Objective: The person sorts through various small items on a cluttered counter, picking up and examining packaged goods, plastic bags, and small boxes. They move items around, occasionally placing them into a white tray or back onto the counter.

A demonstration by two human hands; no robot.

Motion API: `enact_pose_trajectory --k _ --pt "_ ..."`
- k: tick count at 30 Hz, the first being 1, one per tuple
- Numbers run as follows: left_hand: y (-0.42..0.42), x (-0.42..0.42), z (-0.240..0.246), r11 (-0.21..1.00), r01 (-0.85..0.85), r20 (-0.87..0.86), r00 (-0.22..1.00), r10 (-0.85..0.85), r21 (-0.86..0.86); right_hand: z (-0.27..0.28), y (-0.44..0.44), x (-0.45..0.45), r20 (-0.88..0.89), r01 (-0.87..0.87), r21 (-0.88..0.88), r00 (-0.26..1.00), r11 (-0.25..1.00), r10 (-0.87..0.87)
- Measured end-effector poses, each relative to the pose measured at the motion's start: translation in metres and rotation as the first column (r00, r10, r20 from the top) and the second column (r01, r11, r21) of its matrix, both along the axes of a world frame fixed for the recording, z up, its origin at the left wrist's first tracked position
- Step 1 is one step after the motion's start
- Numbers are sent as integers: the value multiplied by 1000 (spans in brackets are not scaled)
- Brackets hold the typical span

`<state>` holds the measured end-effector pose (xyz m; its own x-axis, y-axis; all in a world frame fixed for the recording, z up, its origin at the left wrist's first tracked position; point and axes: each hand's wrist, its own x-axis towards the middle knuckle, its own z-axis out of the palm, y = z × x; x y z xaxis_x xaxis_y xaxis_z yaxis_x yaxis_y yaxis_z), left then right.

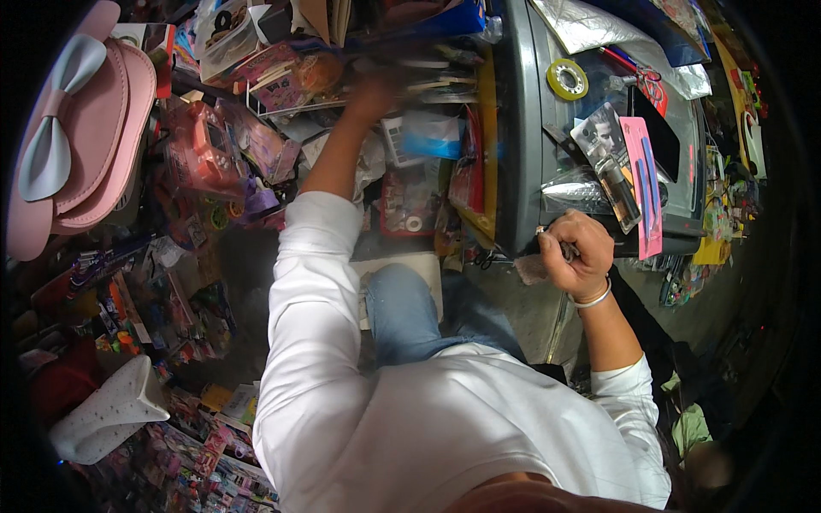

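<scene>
Blurred by motion, my left hand reaches into packed goods at the top, near a shallow white tray and an orange round item. Whether it holds anything cannot be told. My right hand is closed at the near edge of a grey plastic bin lid, with something dark and crumpled in the fist. A brownish cloth hangs just beside its thumb. Close by on the lid lie a carded trimmer-like item, a pink card with blue sticks and a clear plastic package.
Yellow tape, a dark phone and silver wrapping lie on the lid. At left are a pink bag with a bow and a packaged orange toy. Red and yellow folders stand beside the bin.
</scene>
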<state>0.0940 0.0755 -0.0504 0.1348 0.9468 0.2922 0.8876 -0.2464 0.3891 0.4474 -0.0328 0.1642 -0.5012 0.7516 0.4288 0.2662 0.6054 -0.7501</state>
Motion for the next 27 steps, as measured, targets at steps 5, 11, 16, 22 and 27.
enact_pose_trajectory --k 5,11,16,22,27 --pt "-14 -33 24 926 -266 -369 916 156 -269 1 -1 2 31 -6 4 1000 1000 6" --pt "-7 -41 25 893 -264 -423 901 94 -364 2 -2 0 11 4 -23 1000 1000 -3" --pt "2 -49 21 858 -254 -404 913 59 -447 2 -1 1 14 6 -29 1000 1000 -5" --pt "-19 -28 57 936 -353 -158 924 348 -1 2 -1 2 16 3 -18 1000 1000 -2" --pt "-36 -6 86 872 -478 174 872 457 107 2 -1 1 12 6 -22 1000 1000 -5"
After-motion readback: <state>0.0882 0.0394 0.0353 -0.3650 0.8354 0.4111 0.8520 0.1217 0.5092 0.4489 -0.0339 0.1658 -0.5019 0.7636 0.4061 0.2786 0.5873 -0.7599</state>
